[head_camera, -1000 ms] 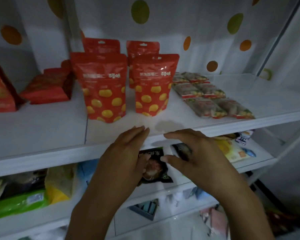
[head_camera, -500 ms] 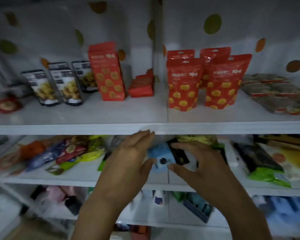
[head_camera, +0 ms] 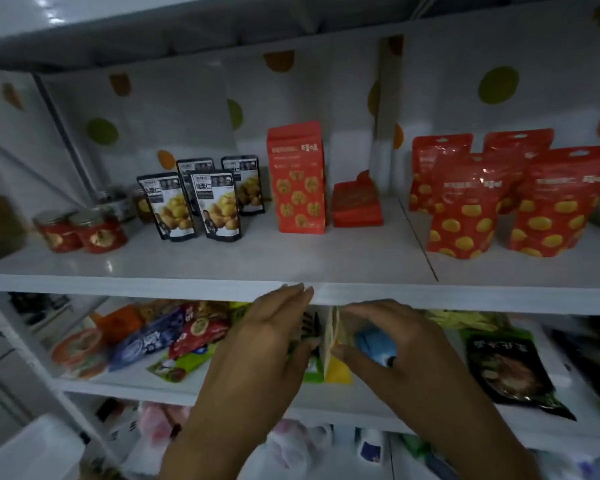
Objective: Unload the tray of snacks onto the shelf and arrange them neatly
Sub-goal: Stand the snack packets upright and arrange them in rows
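Observation:
My left hand (head_camera: 267,344) and my right hand (head_camera: 392,344) hover side by side just below the front edge of the white upper shelf (head_camera: 222,268). Both are empty, with the fingers loosely extended. On that shelf stand black snack pouches (head_camera: 201,206), a tall red box (head_camera: 298,178), a flat red packet (head_camera: 357,206) and red pouches with yellow spots (head_camera: 506,199). Behind my hands, the lower shelf (head_camera: 125,386) holds mixed snack bags, among them a yellow packet (head_camera: 336,368) standing on edge. No tray is in view.
Red-labelled jars (head_camera: 80,230) stand at the upper shelf's left end. A dark green-edged bag (head_camera: 506,368) lies on the lower shelf at the right. More goods fill the bottom shelf (head_camera: 291,441). A white surface (head_camera: 32,448) shows at the lower left.
My view has swung to the left along the shelves, bringing the black pouches, the red box and the jars into sight. My hands keep the same empty pose in front of the shelf edge.

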